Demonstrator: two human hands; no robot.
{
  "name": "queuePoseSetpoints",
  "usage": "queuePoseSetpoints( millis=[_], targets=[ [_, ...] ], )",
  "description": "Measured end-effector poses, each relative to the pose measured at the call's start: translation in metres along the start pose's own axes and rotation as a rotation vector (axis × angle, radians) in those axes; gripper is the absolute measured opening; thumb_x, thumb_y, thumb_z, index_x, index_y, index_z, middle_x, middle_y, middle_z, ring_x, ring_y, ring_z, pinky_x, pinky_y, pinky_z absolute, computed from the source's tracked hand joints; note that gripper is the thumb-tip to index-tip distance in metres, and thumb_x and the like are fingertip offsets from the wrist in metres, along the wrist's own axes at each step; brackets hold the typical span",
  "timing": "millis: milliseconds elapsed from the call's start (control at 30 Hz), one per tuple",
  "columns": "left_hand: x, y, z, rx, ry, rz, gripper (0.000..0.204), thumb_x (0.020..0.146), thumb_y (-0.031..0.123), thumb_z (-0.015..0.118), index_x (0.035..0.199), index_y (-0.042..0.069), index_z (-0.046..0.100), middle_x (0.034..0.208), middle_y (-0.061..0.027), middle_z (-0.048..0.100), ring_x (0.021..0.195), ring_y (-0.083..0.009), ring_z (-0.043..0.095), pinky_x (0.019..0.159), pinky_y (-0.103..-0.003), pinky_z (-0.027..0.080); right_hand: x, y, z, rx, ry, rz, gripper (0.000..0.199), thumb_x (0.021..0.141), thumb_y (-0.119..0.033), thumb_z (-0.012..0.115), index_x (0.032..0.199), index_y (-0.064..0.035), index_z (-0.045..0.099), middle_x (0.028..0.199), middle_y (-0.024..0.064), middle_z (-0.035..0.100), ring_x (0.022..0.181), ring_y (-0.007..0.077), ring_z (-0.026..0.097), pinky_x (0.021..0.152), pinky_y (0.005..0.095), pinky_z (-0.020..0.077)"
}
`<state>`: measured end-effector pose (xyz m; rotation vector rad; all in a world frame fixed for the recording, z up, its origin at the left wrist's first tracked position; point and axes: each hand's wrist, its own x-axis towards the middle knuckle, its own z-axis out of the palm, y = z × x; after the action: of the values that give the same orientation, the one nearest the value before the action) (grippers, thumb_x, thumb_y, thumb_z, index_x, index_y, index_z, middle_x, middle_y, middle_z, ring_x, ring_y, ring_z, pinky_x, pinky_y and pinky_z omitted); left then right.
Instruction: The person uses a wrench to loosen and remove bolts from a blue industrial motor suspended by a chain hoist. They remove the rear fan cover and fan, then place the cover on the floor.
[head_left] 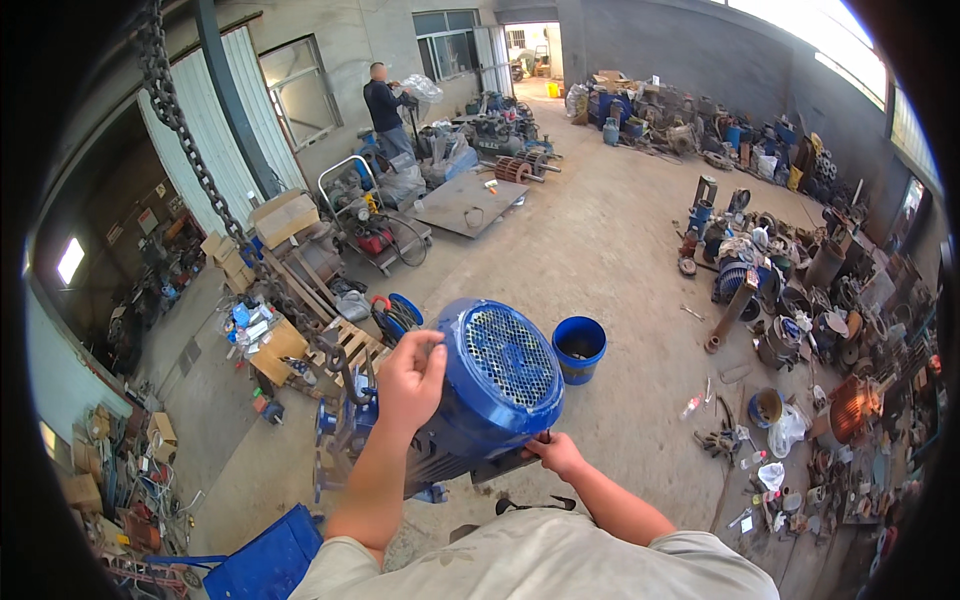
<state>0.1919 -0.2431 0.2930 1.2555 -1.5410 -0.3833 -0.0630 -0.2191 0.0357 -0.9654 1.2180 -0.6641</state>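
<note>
A large blue electric motor (440, 440) is in front of me, its round fan cover (512, 358) with a mesh grille facing up and away. My left hand (410, 382) is at the cover's left edge, fingers curled and thumb drawn in close to them. Whether anything small is between those fingertips I cannot tell. Low on the cover's right side, my right hand (560, 455) has its fingers closed at the rim around something small and dark, mostly hidden. A dark metal hook (345, 380) hangs at the motor's left, beside my left forearm.
A blue bucket (580, 350) stands just beyond the motor. From the upper left hangs a heavy chain (185, 130). A wooden pallet (350, 345) and a cable reel (398, 315) lie to the left, scattered parts (790, 300) to the right. Far back, another person (385, 110) stands by machines.
</note>
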Motion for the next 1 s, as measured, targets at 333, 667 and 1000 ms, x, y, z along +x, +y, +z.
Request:
queuePoseSetpoints(
  millis=[333,667,1000],
  targets=[
    [0.036,-0.002,0.039,0.576,-0.153,0.3,0.029,0.093,0.027,0.074,0.07,0.008,0.074,0.072,-0.0072,0.061,0.075,-0.03,0.067,0.064,-0.044,0.054,0.04,0.023,-0.012,-0.019,-0.072,-0.216,0.021,0.097,-0.023,0.078,0.098,-0.0023,0.08,0.089,-0.0001,0.075,0.08,0.0093,0.062,0.078,0.0315,0.0519],
    [0.038,-0.009,0.049,0.559,-0.094,0.354,0.034,0.093,0.023,0.073,0.065,0.005,0.068,0.068,-0.0101,0.056,0.069,-0.0329,0.063,0.06,-0.046,0.05,0.029,0.026,0.006,-0.221,0.264,-0.496,0.024,0.087,-0.025,0.087,0.089,-0.0025,0.077,0.08,0.0071,0.075,0.07,0.0128,0.065,0.066,0.0336,0.0534],
    [0.044,-0.017,0.048,0.499,-0.118,0.364,0.027,0.094,0.02,0.073,0.072,0.005,0.075,0.067,-0.0115,0.054,0.065,-0.0322,0.06,0.059,-0.045,0.045,0.051,0.034,-0.009,-0.163,0.155,-0.452,0.026,0.088,-0.024,0.087,0.086,-0.0006,0.075,0.073,0.0091,0.071,0.065,0.0159,0.063,0.064,0.0357,0.0525]
  ],
)
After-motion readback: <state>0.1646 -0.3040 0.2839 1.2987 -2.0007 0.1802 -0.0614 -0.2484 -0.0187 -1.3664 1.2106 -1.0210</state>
